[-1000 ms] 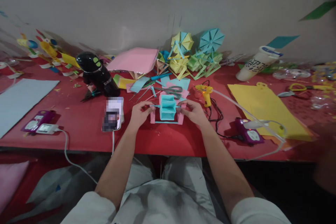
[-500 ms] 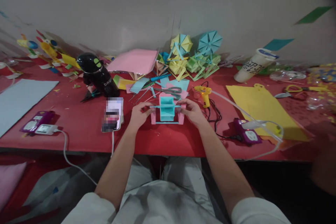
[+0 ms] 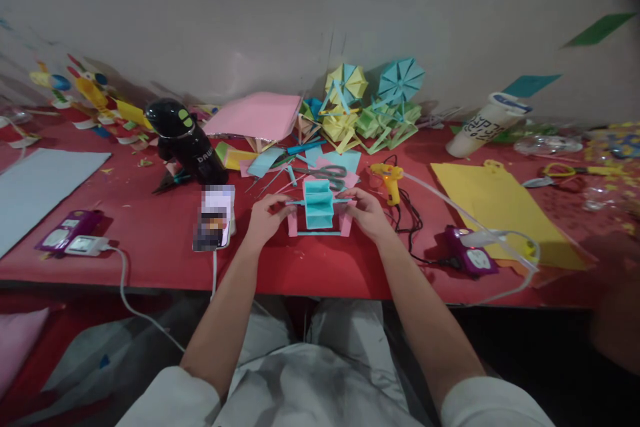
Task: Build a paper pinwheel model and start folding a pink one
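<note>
A small paper model (image 3: 319, 208) stands on the red table (image 3: 165, 240) in front of me: a turquoise folded wheel on a thin blue axle between two pink side supports. My left hand (image 3: 264, 217) pinches the left pink support and the axle end. My right hand (image 3: 367, 212) grips the right pink support, fingers closed on it. Grey scissors (image 3: 327, 173) lie just behind the model on pink and blue paper scraps.
A phone (image 3: 214, 218) lies left of my left hand, beside a black helmet-shaped device (image 3: 184, 140). A yellow glue gun (image 3: 389, 178), its cable and a purple socket (image 3: 472, 257) are to the right, by a yellow sheet (image 3: 500, 203). Paper pinwheels (image 3: 373, 103) and a pink sheet (image 3: 255, 115) sit behind.
The turquoise wheel has turned slightly on its axle between my hands. Both hands stay on the pink supports; my view has shifted a little.
</note>
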